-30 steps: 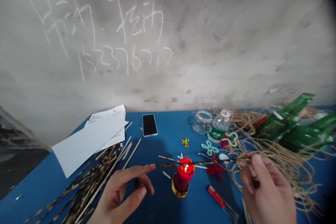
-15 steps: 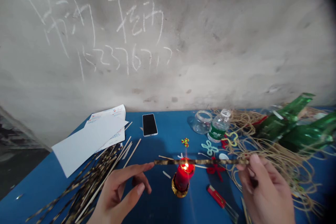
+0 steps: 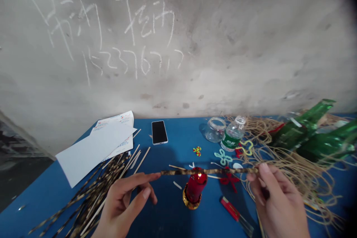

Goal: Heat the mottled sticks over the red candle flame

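Observation:
A thin stick mottled with dark scorch marks (image 3: 220,171) lies level across the top of a lit red candle (image 3: 195,186), which stands in a gold-coloured base (image 3: 190,200). My right hand (image 3: 279,197) pinches the stick's right end between thumb and fingers. The tip of my left hand's (image 3: 125,199) index finger touches the left end, its thumb apart and holding nothing. Only a small glow shows behind the stick at the candle's top. Beneath my left hand a bundle of scorched and pale sticks (image 3: 92,193) spreads on the blue table (image 3: 164,219).
White paper sheets (image 3: 95,152) and a phone (image 3: 159,132) lie at the back left. A glass jar (image 3: 215,130), a water bottle (image 3: 232,134), coiled cord (image 3: 295,171) and green bottles (image 3: 304,126) fill the right. A red lighter (image 3: 230,208) is beside the candle.
Both hands have shifted slightly left with the stick. The candle flame, bright in front of the stick before, is now mostly hidden behind it.

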The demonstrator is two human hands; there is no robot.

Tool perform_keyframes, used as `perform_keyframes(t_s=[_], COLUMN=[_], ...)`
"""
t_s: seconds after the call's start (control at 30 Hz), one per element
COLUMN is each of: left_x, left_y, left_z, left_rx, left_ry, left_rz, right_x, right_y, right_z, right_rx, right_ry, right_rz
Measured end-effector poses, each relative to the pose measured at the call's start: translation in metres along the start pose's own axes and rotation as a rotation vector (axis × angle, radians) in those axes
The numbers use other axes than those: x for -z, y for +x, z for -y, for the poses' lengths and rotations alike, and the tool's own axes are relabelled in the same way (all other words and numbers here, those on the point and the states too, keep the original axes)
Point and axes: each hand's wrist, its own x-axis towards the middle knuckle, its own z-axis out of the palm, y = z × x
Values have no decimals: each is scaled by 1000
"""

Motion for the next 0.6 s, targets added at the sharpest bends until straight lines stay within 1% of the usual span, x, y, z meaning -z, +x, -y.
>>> perform_keyframes(t_s=[0.17,0.3,0.37,0.47,0.6], left_x=[1,-2,-5,-8,-8], left_y=[-1,-4,-6,-6,-4], left_z=[-1,-5,-7,-8,-6], left_rx=[-52,-107,-105,-83,-159], left_ry=[70,152,172,167,137], left_rz=[46,86,89,70,70], right_x=[-2,0,3,7,13], right_y=[-2,0,2,5,10], right_z=[0,-1,0,1,3], right_rx=[89,139,156,162,203], right_ry=[-2,6,6,15,15], right_rz=[61,38,42,35,4])
